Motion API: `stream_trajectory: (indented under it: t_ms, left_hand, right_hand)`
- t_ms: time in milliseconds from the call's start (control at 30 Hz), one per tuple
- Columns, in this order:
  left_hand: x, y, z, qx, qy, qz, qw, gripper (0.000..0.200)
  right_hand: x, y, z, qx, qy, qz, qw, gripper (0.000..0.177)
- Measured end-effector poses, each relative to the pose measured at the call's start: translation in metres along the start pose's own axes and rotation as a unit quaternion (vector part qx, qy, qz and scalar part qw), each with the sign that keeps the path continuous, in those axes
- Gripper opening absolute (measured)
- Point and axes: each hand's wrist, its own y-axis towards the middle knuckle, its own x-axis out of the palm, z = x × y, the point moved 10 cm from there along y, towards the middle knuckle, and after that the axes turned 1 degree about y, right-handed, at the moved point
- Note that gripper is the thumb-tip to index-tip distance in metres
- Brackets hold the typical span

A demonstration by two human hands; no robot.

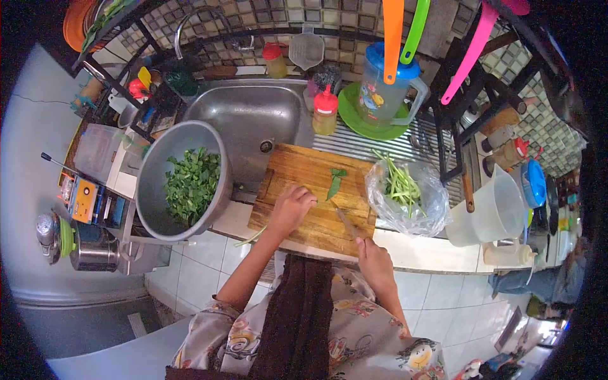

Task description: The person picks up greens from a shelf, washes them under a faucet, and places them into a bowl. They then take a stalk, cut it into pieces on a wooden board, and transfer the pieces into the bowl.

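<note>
1. A flowery shirt [370,332] with a brown cloth [297,316] down its front is closest, at the bottom.
2. The grey pot [151,166] stands left of the board, beside the sink [253,117]. It holds a heap of cut greens [192,183], so I think most of the work is done.
3. The wooden board [304,168] lies on the counter in front of the sink. It is almost bare.
4. A clear bag [432,201] sits just right of the board, with long green stalks [400,185] inside.
5. The left hand [292,208] rests on the board. Its fingers are curled in together. I cannot tell if anything is under them.
6. The right hand [375,263] is at the near edge of the board, fingers wrapped tight round the knife handle.
7. The knife [346,223] runs from the handle, near the person, away and a bit left. Its tip points toward the leaf.
8. One leaf [335,182] lies on the far part of the board. Its long way runs away from the person, a little slanted. Little looks left to cut.
</note>
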Motion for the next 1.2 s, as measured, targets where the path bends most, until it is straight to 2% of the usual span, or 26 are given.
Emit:
stream_trajectory:
  t_ms: [67, 100, 233, 300, 367, 400, 467, 500, 567, 700, 767, 833, 900, 967, 1067, 1200]
  left_hand:
    - [-0.026, -0.003, -0.015, -0.046, -0.090, 0.097, 0.990, 0.012]
    - [-0.040, -0.001, -0.016, -0.046, -0.088, 0.100, 0.990, 0.012]
    - [-0.164, -0.017, -0.040, -0.162, -0.014, 0.255, 0.953, 0.011]
    - [-0.218, -0.032, -0.056, -0.168, 0.044, 0.309, 0.935, 0.006]
    - [-0.250, -0.050, -0.087, -0.238, 0.114, 0.302, 0.916, 0.005]
    - [-0.259, -0.058, -0.104, -0.241, 0.117, 0.304, 0.914, 0.005]
    - [-0.249, -0.071, -0.143, -0.274, 0.207, 0.191, 0.920, 0.013]
    - [-0.247, -0.083, -0.158, -0.274, 0.208, 0.192, 0.919, 0.013]
    - [-0.229, -0.099, -0.188, -0.314, 0.186, 0.130, 0.922, 0.017]
    - [-0.227, -0.071, -0.142, -0.314, 0.178, 0.163, 0.918, 0.016]
    - [-0.208, -0.040, -0.106, -0.278, 0.080, 0.178, 0.940, 0.017]
    - [-0.168, -0.006, -0.071, -0.243, -0.001, 0.105, 0.964, 0.020]
    - [-0.119, 0.019, -0.038, -0.196, -0.065, 0.036, 0.978, 0.019]
    - [-0.069, 0.036, -0.015, -0.072, -0.118, 0.051, 0.989, 0.017]
    - [-0.009, 0.059, -0.007, -0.050, -0.195, 0.001, 0.980, 0.018]
    - [0.021, 0.083, -0.012, -0.033, -0.133, 0.000, 0.991, 0.018]
  right_hand:
    - [-0.001, 0.003, -0.002, -0.007, -0.006, -0.004, 1.000, 0.037]
    - [-0.003, 0.004, -0.002, -0.007, 0.000, 0.001, 1.000, 0.037]
    - [-0.009, 0.007, -0.005, -0.012, 0.030, -0.002, 0.999, 0.038]
    - [-0.007, 0.012, -0.002, 0.003, 0.037, -0.019, 0.999, 0.038]
    - [-0.002, 0.013, 0.006, 0.022, 0.042, -0.037, 0.998, 0.038]
    - [0.000, 0.016, 0.008, 0.011, 0.047, -0.032, 0.998, 0.038]
    - [0.002, 0.017, 0.006, -0.001, 0.053, -0.029, 0.998, 0.039]
    - [-0.003, 0.016, 0.002, -0.015, 0.038, -0.014, 0.999, 0.039]
    - [-0.012, 0.016, -0.003, -0.026, 0.025, 0.006, 0.999, 0.040]
    - [-0.020, 0.015, 0.000, 0.008, 0.030, 0.010, 0.999, 0.039]
    - [-0.021, 0.015, 0.004, 0.023, 0.037, 0.016, 0.999, 0.037]
    - [-0.019, 0.016, 0.006, 0.017, 0.037, 0.023, 0.999, 0.037]
    - [-0.020, 0.014, 0.006, 0.024, 0.039, 0.025, 0.999, 0.037]
    - [-0.021, 0.013, 0.007, 0.031, 0.041, 0.030, 0.998, 0.037]
    - [-0.023, 0.008, 0.009, 0.033, 0.042, 0.045, 0.998, 0.037]
    - [-0.021, 0.001, 0.018, 0.052, 0.043, 0.047, 0.997, 0.038]
